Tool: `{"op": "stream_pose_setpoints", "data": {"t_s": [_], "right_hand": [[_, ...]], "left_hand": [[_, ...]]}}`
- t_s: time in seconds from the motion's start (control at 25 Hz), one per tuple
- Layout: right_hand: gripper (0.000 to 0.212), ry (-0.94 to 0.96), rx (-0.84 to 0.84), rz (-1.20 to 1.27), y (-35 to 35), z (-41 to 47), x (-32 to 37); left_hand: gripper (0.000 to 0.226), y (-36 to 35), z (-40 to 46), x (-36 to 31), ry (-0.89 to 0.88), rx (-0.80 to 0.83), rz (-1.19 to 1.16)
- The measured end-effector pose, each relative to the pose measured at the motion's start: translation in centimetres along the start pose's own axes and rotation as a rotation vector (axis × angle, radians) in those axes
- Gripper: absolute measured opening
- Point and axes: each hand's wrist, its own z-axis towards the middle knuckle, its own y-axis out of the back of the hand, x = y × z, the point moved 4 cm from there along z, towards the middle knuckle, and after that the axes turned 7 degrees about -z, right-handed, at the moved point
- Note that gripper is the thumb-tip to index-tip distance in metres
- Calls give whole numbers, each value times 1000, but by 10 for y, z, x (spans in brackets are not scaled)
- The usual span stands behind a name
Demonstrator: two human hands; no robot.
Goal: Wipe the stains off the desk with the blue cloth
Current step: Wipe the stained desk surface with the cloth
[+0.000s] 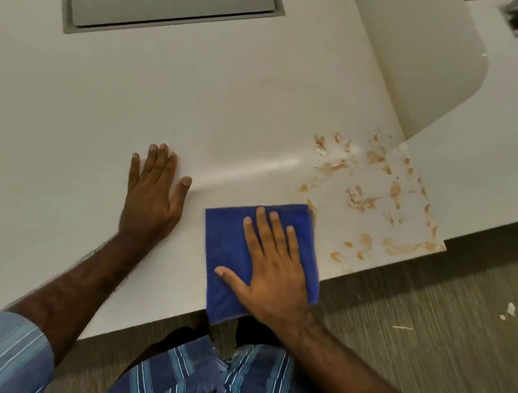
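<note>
Two hands are resting flat on the desk (pixel 100 95). The right hand (pixel 270 269) is lying palm-down with fingers spread on the blue cloth (pixel 229 241), pressing it against the surface rather than pinching or gripping it. The left hand (pixel 153 196) is bracing on bare desk beside the cloth, fingers extended and loosely spread, holding nothing.

The cloth is sitting under the right palm as a folded square, its near edge hanging slightly past the desk edge toward the person's striped shirt (pixel 228 385). Orange-brown stains (pixel 372 194) are spreading beyond the right hand's fingertips and off to its outer side, reaching to the desk corner; the closest smear is just touching the cloth's far corner. Most of the patch is looking unwiped, so the job seems to be in its early part.

Being soft, light and limp, the cloth is likely to bunch or slide out if pushed from one edge only. Keeping the flat palm over its middle, with fingers reaching toward the leading edge, is probably the best hold. Dried patches may be needing firmer pressure. A grey cable hatch (pixel 170 2) is sitting well beyond the left hand's fingertips, away from the work.
</note>
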Motion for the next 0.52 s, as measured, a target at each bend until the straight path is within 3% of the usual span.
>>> {"op": "stream_pose_setpoints", "data": {"t_s": [0.12, 0.24, 0.4, 0.52], "right_hand": [[108, -188, 51, -32, 10, 43, -33], [111, -359, 70, -7, 16, 93, -21], [105, -247, -31, 38, 6, 47, 45], [104, -223, -29, 24, 1, -18, 49]], "left_hand": [[70, 0, 1, -3, -12, 32, 8], [69, 1, 1, -4, -7, 80, 5], [60, 3, 2, -7, 9, 78, -14], [61, 5, 1, -7, 21, 96, -33]]}}
